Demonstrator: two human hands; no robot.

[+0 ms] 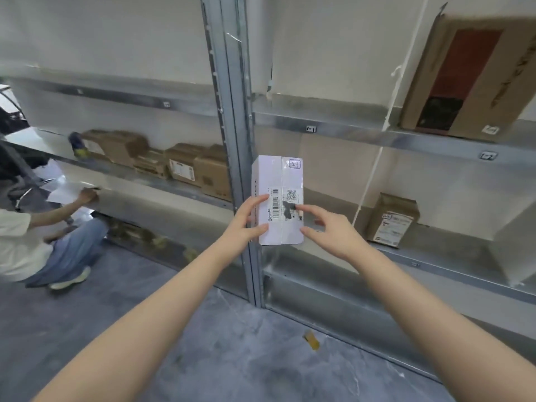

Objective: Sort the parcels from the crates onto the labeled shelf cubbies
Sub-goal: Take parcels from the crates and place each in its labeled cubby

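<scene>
Parcel (278,200) sits pinched in my left hand (248,220); right hand (324,227) open, only fingertips touching. I judge it could slip.

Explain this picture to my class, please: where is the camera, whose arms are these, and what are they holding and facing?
The one picture comes from a camera worn on a person's head, looking forward and down, so the two bare arms reaching in from below are that person's own.

The left hand grips the side of a white box, held upright in the air. The right hand has a fingertip on the box's printed label and its thumb at the lower corner.

Behind stands a metal shelf with small tags on its front edges. On it sit brown parcels: a row on the left, a small one on the right, and a big carton higher up.

At the far left another person crouches on the grey floor, writing on paper.
</scene>
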